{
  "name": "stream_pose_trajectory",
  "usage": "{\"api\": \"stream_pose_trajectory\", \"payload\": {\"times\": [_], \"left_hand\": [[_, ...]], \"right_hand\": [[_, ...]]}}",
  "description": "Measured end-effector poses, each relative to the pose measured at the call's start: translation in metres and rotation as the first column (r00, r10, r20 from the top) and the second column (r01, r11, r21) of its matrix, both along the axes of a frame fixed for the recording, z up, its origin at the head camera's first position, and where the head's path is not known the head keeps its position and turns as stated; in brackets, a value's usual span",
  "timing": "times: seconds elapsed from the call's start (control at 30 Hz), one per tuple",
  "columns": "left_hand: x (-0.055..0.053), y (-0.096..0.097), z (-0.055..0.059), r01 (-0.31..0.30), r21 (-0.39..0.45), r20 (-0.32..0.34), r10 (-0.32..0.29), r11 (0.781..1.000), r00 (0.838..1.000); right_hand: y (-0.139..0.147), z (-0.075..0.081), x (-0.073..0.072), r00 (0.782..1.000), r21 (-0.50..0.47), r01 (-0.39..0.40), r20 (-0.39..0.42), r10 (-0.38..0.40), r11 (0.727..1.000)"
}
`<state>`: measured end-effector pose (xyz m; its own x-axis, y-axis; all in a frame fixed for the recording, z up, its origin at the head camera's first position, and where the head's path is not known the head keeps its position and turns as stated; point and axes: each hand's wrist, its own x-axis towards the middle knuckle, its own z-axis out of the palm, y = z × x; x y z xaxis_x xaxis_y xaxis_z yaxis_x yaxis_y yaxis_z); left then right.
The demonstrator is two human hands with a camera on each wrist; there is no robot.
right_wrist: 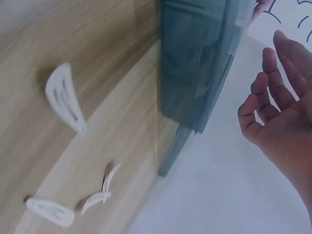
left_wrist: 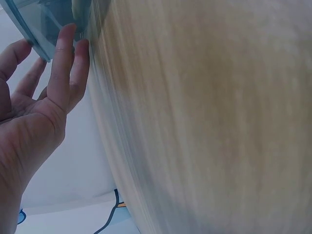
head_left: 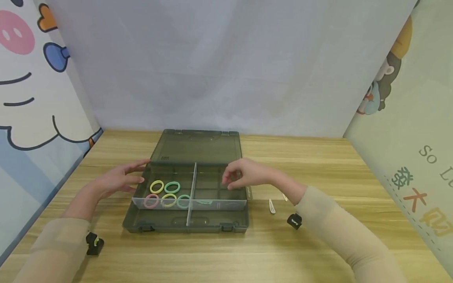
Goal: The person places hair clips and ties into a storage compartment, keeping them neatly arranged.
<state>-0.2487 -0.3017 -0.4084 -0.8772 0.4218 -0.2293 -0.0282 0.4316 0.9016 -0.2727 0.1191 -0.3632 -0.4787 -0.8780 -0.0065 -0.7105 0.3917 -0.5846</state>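
A dark translucent divided box [head_left: 217, 218] lies on the table with its lid [head_left: 201, 145] folded back. Its left side holds several hair ties, among them a yellow one [head_left: 151, 188], a green one [head_left: 172, 182] and a pink one [head_left: 145, 202]. My left hand [head_left: 116, 181] rests its fingertips at the box's left wall. Above the right compartment hovers my right hand [head_left: 249, 173], fingers loosely bent; the right wrist view shows nothing in them. A small pale green item [head_left: 204, 203] shows behind the right part of the front divider. White snap hair clips [right_wrist: 65, 100] lie right of the box.
Several clips lie on the wooden table [head_left: 226, 259], one white clip [head_left: 271, 206] closest to the box. Black camera mounts sit at the left wrist [head_left: 94, 244] and the right wrist [head_left: 294, 221]. A pale curtain [head_left: 226, 70] hangs behind the table.
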Motion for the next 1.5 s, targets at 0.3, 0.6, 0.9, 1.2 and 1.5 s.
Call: {"api": "stream_pose_trajectory", "payload": {"times": [0.3, 0.6, 0.9, 1.2, 1.5], "left_hand": [[-0.001, -0.002, 0.0, 0.003, -0.001, 0.0, -0.003, 1.0, 1.0], [-0.001, -0.003, 0.001, 0.014, 0.001, -0.005, -0.014, 1.0, 1.0], [-0.002, -0.004, 0.0, 0.016, -0.002, -0.004, -0.016, 1.0, 1.0], [0.001, -0.003, 0.001, 0.018, 0.01, 0.001, -0.018, 1.0, 1.0], [0.002, -0.002, 0.001, 0.026, 0.015, -0.003, -0.026, 1.0, 1.0]], "right_hand": [[0.029, 0.007, 0.004, 0.999, 0.021, 0.024, -0.032, -0.024, 0.999], [0.057, 0.0, 0.007, 0.998, 0.02, 0.002, -0.06, -0.001, 1.0], [0.083, -0.015, 0.011, 0.996, 0.059, 0.004, -0.089, 0.001, 0.998], [0.104, -0.035, 0.013, 0.997, 0.116, 0.035, -0.079, -0.026, 0.993], [0.113, -0.056, 0.017, 0.993, 0.047, -0.012, -0.115, 0.017, 0.999]]}}
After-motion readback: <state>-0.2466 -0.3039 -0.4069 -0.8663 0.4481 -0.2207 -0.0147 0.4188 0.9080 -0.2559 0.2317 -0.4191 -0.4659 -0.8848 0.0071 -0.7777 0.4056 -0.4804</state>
